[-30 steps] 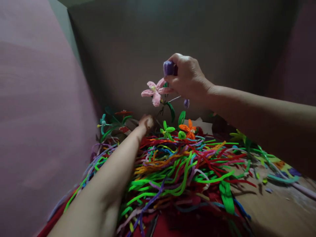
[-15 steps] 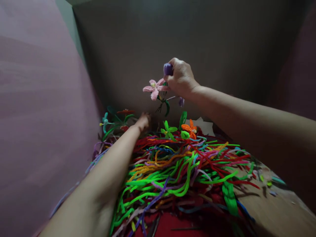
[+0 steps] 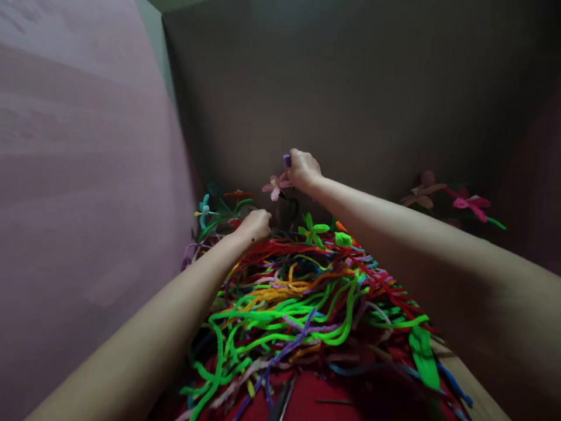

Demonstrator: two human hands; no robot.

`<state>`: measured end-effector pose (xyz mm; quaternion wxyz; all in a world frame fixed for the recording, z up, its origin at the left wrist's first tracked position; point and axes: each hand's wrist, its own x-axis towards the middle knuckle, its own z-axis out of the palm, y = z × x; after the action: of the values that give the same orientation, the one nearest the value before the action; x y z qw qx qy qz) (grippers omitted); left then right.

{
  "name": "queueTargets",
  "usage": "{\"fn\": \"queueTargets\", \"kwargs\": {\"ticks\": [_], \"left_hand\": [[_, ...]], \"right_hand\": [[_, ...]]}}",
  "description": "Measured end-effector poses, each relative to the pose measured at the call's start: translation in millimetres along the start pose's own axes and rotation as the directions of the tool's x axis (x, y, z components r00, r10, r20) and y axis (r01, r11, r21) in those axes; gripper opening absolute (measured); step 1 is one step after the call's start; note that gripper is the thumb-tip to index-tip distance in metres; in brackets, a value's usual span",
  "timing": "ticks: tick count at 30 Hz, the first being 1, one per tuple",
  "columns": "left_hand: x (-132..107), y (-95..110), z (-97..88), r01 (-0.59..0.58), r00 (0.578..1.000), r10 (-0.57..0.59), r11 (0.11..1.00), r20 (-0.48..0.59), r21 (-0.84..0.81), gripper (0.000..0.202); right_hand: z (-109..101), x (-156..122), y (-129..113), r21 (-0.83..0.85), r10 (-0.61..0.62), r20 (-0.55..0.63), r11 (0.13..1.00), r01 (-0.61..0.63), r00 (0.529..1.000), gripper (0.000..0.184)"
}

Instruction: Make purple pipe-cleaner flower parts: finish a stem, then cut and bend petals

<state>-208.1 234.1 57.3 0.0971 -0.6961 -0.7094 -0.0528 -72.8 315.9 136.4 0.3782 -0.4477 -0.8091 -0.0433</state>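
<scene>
My right hand is stretched far forward, fingers closed round a bunch of pipe-cleaner flowers: a purple bud sticks out above the fist and a pink flower hangs just left of it. My left hand reaches out lower down with its fingers curled, at the far edge of a big heap of coloured pipe cleaners. What the left fingers hold, if anything, is hidden. A small green flower lies between the two hands.
Finished flowers lean on the dark back wall: teal and red ones at the left, brown and magenta ones at the right. A pink wall closes the left side. A red cloth lies under the heap.
Both hands have moved farther away toward the back wall. My right hand has lowered the flower bunch. The view has shifted and now shows the flowers at the right.
</scene>
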Motion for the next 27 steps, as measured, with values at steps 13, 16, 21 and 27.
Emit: {"fn": "queueTargets", "kwargs": {"ticks": [13, 16, 21, 27], "left_hand": [[-60, 25, -3.6, -0.225, 0.974, 0.225, 0.974, -0.011, -0.029, 0.025], [-62, 22, -1.9, -0.223, 0.975, 0.223, 0.975, -0.010, -0.023, 0.024], [-60, 14, 4.6, -0.190, 0.982, 0.190, 0.981, -0.013, -0.029, 0.023], [-66, 12, 3.6, -0.160, 0.987, 0.160, 0.985, -0.014, -0.065, 0.018]], "right_hand": [[40, 3, -6, -0.019, -0.131, 0.165, 0.991, 0.136, 0.978, 0.049], [31, 3, -8, -0.028, -0.154, 0.163, 0.987, 0.161, 0.974, 0.060], [26, 2, -4, -0.035, -0.172, 0.180, 0.983, 0.181, 0.969, 0.058], [7, -4, 0, -0.014, -0.180, 0.153, 0.983, 0.184, 0.972, 0.058]]}}
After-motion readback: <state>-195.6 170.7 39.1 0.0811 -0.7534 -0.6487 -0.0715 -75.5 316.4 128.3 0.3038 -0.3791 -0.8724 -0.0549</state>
